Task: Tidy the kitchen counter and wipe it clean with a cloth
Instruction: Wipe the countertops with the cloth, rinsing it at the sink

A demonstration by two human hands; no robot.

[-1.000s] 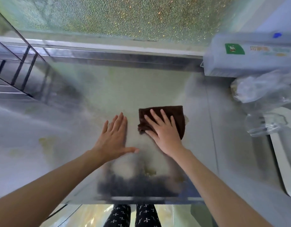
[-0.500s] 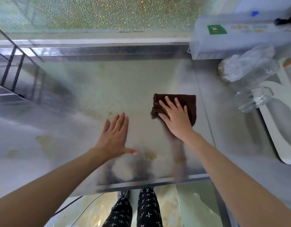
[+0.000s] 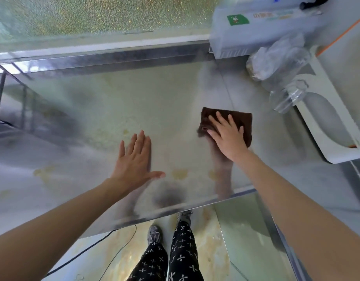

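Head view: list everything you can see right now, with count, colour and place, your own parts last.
cloth: one, dark brown, flat on the counter under the right hand
counter: one, steel, yellowish stains near its front edge
box: one, pale blue with a green label, back right
plastic bags: clear, crumpled, count unclear, right of the cloth
white tray: one, far right
cable: one, black, on the floor
left hand: flat on the counter
right hand: fingers straight, pressing the cloth
legs: two, black patterned trousers

The right hand (image 3: 228, 136) presses a brown cloth (image 3: 243, 120) onto the steel counter (image 3: 93, 110) (left hand (image 3: 134, 159) flat beside it).
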